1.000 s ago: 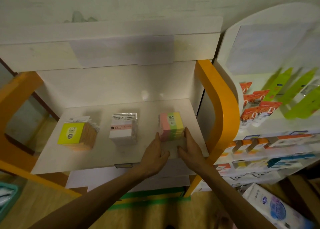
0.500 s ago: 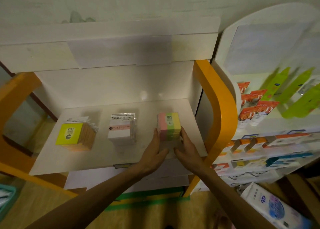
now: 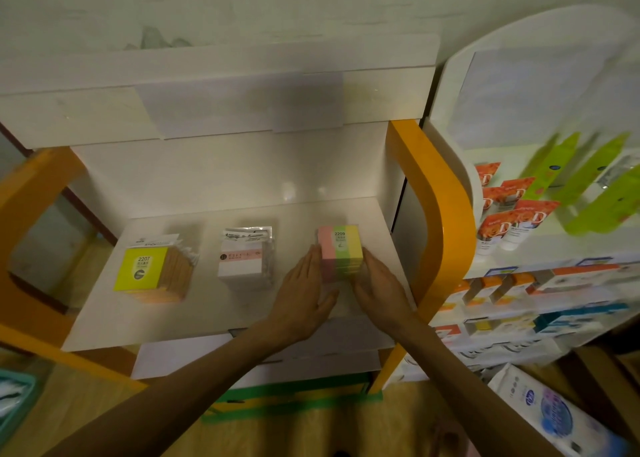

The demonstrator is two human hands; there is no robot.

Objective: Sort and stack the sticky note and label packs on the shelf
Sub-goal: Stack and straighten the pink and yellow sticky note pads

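While flat palms flank striped stack (image 3: pixel 340 253) on shelf (image 3: pixel 207 314), left hand (image 3: pixel 302 290) and right hand (image 3: pixel 379 283) press its sides, fingers straight

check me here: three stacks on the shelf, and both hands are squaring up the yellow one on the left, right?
Not quite. The head view shows both hands, left hand and right hand, flanking the pink, green and yellow stack on the right; the yellow stack sits untouched.
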